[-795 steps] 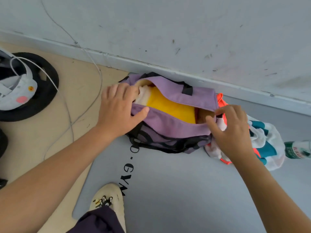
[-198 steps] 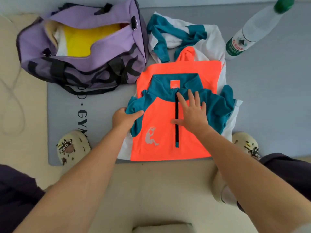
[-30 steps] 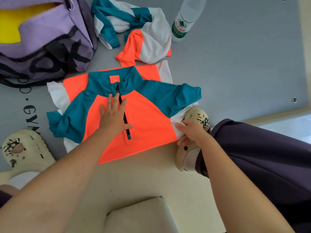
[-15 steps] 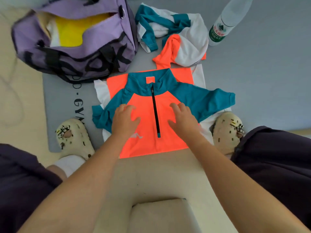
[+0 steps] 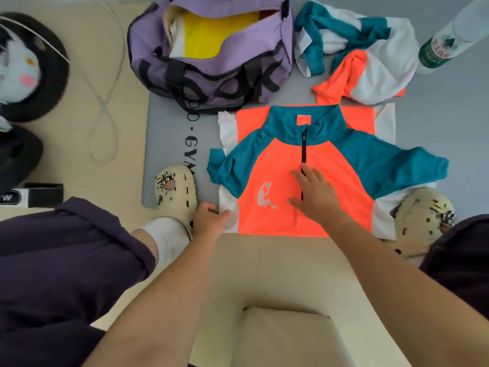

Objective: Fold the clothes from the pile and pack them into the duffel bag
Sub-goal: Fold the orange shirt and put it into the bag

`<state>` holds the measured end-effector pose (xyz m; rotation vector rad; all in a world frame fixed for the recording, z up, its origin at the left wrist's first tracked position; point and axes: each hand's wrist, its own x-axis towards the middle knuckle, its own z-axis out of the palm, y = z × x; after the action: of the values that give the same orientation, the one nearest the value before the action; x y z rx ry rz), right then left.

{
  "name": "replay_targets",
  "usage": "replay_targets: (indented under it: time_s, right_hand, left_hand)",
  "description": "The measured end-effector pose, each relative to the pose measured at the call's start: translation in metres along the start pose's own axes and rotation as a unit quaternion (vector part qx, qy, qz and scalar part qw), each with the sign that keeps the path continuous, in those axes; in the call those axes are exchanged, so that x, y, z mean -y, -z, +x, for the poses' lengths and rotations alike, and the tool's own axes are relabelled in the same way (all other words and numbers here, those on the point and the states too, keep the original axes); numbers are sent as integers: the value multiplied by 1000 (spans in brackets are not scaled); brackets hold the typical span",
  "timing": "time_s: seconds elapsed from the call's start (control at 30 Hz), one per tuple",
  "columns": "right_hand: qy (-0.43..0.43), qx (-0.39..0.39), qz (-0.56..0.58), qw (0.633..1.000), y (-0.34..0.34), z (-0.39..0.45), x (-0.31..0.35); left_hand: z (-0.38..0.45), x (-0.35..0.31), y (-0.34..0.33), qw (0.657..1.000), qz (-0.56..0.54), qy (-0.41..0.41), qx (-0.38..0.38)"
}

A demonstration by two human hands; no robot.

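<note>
Your right hand (image 5: pixel 313 192) lies flat, pinning the limp, light shirt (image 5: pixel 304 165); your left hand (image 5: pixel 211 218) pinches its hem corner (thin, slippery knit).

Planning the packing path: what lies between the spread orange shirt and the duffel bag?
Head view: only a narrow strip of bare grey mat separates the orange shirt from the purple duffel bag; nothing lies there.

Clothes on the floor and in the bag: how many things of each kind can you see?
Orange-teal shirts: 2, flat shirt, crumpled shirt
Yellow garment in bag: 1
Bags: 1
Bottles: 1
Clogs: 2
Total: 7
</note>
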<state>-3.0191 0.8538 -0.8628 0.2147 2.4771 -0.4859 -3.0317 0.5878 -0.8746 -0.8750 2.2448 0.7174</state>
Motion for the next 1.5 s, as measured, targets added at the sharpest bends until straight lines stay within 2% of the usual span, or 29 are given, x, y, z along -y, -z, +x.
replay_targets:
  time_s: [0.13, 0.27, 0.4, 0.47, 0.53, 0.57, 0.63, 0.7, 0.77, 0.93, 1.07, 1.13, 1.17, 1.27, 1.5]
  right_hand:
    - [5, -10, -33, 999, -3, 7, 14]
    - [-6, 4, -35, 999, -12, 9, 20]
    - [-15, -8, -54, 998, -13, 11, 21]
    - [-17, -22, -75, 997, -11, 14, 24]
    - [-17, -44, -92, 995, -7, 20, 29]
    - [-16, -57, -94, 994, -5, 25, 32]
    - [-9, -76, -79, 994, -1, 33, 36]
    - [-3, -65, -52, 997, 1, 38, 37]
    - [0, -51, -40, 998, 1, 41, 36]
    - [7, -40, -32, 999, 0, 40, 28]
    - [14, -36, -23, 999, -3, 37, 23]
    - [16, -36, -18, 999, -3, 36, 22]
    - [16, -36, -17, 999, -3, 36, 22]
    - [12, -33, -11, 999, -4, 35, 21]
    - [12, -25, -9, 1000, -4, 35, 20]
  left_hand:
    - [10, -17, -1, 999, 12, -47, 1]
    - [19, -27, 1, 998, -5, -58, 15]
    - [25, -26, 18, 990, 128, -48, 14]
    - [25, -38, 23, 996, 65, -57, -8]
    - [26, -55, 28, 990, -61, -105, -74]
    - [27, -64, 30, 981, -70, -149, -100]
    - [34, -80, 33, 964, -2, -247, -101]
    - [43, -91, 33, 951, 103, -289, -36]
    - [50, -96, 33, 942, 195, -270, 35]
    - [67, -102, 49, 931, 273, -240, 30]
    - [74, -109, 66, 963, 88, -243, 77]
    - [73, -114, 70, 968, 22, -234, 85]
    - [73, -116, 70, 966, 37, -242, 82]
    - [76, -112, 71, 942, 178, -276, 68]
    - [87, -103, 94, 923, 276, -174, 205]
